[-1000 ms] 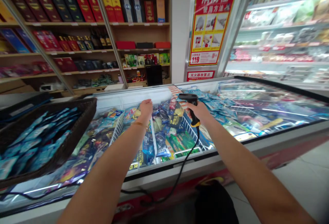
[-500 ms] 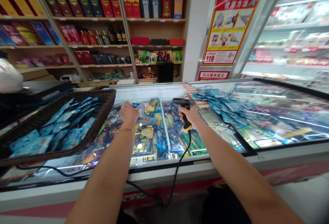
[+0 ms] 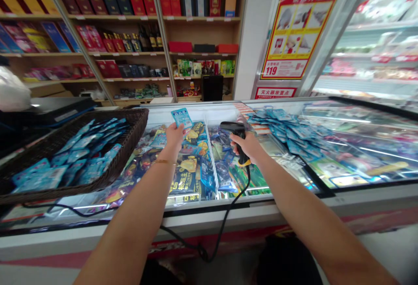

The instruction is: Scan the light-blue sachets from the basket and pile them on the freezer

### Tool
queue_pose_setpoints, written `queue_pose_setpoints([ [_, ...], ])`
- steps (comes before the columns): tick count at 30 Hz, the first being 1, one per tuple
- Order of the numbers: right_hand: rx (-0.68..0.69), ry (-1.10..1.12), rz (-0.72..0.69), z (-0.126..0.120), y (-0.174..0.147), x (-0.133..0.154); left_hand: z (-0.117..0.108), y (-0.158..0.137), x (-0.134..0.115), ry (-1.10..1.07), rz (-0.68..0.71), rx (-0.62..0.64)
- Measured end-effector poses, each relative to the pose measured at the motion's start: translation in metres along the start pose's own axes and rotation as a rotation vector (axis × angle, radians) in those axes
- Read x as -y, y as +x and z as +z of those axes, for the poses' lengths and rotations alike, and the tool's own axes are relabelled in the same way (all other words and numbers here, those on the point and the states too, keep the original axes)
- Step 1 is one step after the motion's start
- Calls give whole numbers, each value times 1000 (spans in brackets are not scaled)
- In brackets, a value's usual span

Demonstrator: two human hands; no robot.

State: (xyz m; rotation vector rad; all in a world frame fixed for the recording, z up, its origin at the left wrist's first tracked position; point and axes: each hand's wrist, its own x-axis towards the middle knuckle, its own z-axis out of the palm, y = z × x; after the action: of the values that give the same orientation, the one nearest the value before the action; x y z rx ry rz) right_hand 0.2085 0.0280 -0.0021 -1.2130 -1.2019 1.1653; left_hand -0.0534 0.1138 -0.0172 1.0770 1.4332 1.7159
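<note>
My left hand grips a small blue packet by its lower edge, raised over the glass top of a chest freezer. A black barcode scanner with a yellow-tipped handle is wrapped in my right hand, its head pointing left toward the packet but apart from it. From the handle a black cable hangs down over the freezer's front edge. Similar blue packets fill part of a dark wicker basket on the left. Another heap of blue packets lies on the right of the glass.
The chest freezer spans the view, with bagged frozen goods beneath its glass. Behind it stand wooden shelves of boxes and bottles. A red poster hangs on the wall, and a lit display fridge is at the right.
My left hand has risen slightly and turned, so the blue packet in it now shows its face upright. My right hand keeps the scanner at nearly the same place. The view has shifted a little.
</note>
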Motion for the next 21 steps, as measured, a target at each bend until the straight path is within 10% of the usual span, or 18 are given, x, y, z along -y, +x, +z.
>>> queue_pose_setpoints([
  [6,53,-82,-65,3,-6,-1,25,-25,2,-117,-27,262],
  [21,113,-323,-181,7,-10,-4,31,-29,14,-121,-54,331],
])
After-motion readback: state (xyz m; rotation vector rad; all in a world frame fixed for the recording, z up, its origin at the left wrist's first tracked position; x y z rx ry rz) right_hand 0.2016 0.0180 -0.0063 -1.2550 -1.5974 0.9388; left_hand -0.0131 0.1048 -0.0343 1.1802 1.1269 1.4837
